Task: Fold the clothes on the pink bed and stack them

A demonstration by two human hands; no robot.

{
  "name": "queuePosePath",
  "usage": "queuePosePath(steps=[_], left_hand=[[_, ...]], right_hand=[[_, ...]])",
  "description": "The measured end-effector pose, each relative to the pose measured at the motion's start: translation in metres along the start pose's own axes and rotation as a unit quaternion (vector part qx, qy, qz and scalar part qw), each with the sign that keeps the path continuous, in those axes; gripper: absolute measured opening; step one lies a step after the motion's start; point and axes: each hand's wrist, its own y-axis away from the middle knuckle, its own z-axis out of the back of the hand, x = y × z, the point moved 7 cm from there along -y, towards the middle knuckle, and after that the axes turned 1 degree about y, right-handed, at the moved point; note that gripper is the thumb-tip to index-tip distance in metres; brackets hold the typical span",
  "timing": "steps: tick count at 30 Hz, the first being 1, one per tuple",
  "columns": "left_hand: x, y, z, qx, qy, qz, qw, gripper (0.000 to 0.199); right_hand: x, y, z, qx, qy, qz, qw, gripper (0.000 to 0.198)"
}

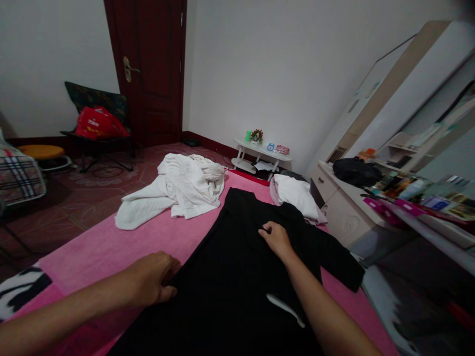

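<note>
right hand (277, 241) pinching black garment (226, 262) | left hand (153, 278) at its edge, grip unclear | white cloth (189, 185) on pink bedding (122, 240)

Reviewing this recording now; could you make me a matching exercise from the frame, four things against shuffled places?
Things:
1. red bag
2. crumpled white cloth
3. left hand
4. right hand

Places:
A. over the black garment, within its outline
B. heaped on the pink cover
C. at the black garment's left edge
D. on the folding chair near the door

Pairs: 1-D, 2-B, 3-C, 4-A
</note>
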Motion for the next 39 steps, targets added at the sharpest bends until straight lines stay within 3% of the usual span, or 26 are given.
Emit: queuePosePath(steps=[3, 8, 12, 16, 18, 20, 21, 22, 23, 25, 26, 28, 29, 31, 34, 37, 39], left_hand=[[-0.022, 0.000, 0.001, 0.021, 0.056, -0.037, 0.998, 0.013], [-0.077, 0.004, 0.024, -0.003, 0.067, -0.099, 0.993, 0.010], [-0.115, 0.002, 0.008, 0.042, 0.059, -0.147, 0.987, 0.009], [-0.135, -0.011, -0.038, 0.149, 0.050, -0.190, 0.969, 0.009], [-0.140, -0.016, -0.062, 0.254, 0.048, -0.185, 0.948, 0.011], [-0.145, -0.020, -0.078, 0.356, 0.071, -0.155, 0.919, 0.016], [-0.148, -0.024, -0.079, 0.379, 0.092, -0.145, 0.909, 0.019], [-0.153, -0.033, -0.075, 0.366, 0.111, -0.148, 0.912, 0.021], [-0.157, -0.046, -0.067, 0.314, 0.120, -0.165, 0.927, 0.022], [-0.162, -0.082, -0.036, 0.111, 0.093, -0.219, 0.965, 0.020], [-0.161, -0.098, -0.020, -0.010, 0.061, -0.236, 0.970, 0.021], [-0.152, -0.127, 0.002, -0.208, -0.003, -0.234, 0.950, 0.035], [-0.146, -0.141, 0.005, -0.265, -0.026, -0.222, 0.938, 0.044], [-0.134, -0.167, -0.001, -0.317, -0.061, -0.200, 0.925, 0.054], [-0.122, -0.190, -0.018, -0.328, -0.092, -0.183, 0.922, 0.057], [-0.118, -0.197, -0.028, -0.327, -0.110, -0.172, 0.923, 0.058], [-0.119, -0.197, -0.031, -0.324, -0.122, -0.180, 0.921, 0.061]], right_hand=[[0.004, -0.011, 0.014, -0.078, -0.067, -0.036, 0.994, 0.020], [-0.009, -0.043, 0.070, -0.176, -0.073, -0.071, 0.979, 0.023], [-0.034, -0.052, 0.099, -0.193, -0.011, -0.079, 0.978, 0.019], [-0.066, -0.041, 0.104, -0.173, 0.076, -0.092, 0.978, 0.011], [-0.079, -0.035, 0.104, -0.145, 0.154, -0.117, 0.970, 0.007], [-0.085, -0.033, 0.100, -0.088, 0.270, -0.144, 0.948, 0.011], [-0.083, -0.033, 0.098, -0.057, 0.330, -0.148, 0.930, 0.013], [-0.078, -0.035, 0.095, -0.032, 0.378, -0.145, 0.914, 0.016], [-0.070, -0.038, 0.091, -0.018, 0.409, -0.135, 0.902, 0.019], [-0.045, -0.046, 0.081, -0.026, 0.437, -0.092, 0.894, 0.026], [-0.029, -0.051, 0.075, -0.041, 0.436, -0.060, 0.897, 0.028], [0.000, -0.061, 0.057, -0.070, 0.410, 0.006, 0.909, 0.029], [0.011, -0.066, 0.047, -0.079, 0.389, 0.032, 0.917, 0.028], [0.020, -0.077, 0.028, -0.079, 0.334, 0.040, 0.938, 0.031], [0.006, -0.094, 0.005, -0.043, 0.266, -0.019, 0.963, 0.045], [-0.014, -0.103, -0.005, -0.020, 0.249, -0.051, 0.967, 0.036], [-0.024, -0.104, -0.001, -0.053, 0.256, -0.059, 0.963, 0.032]])
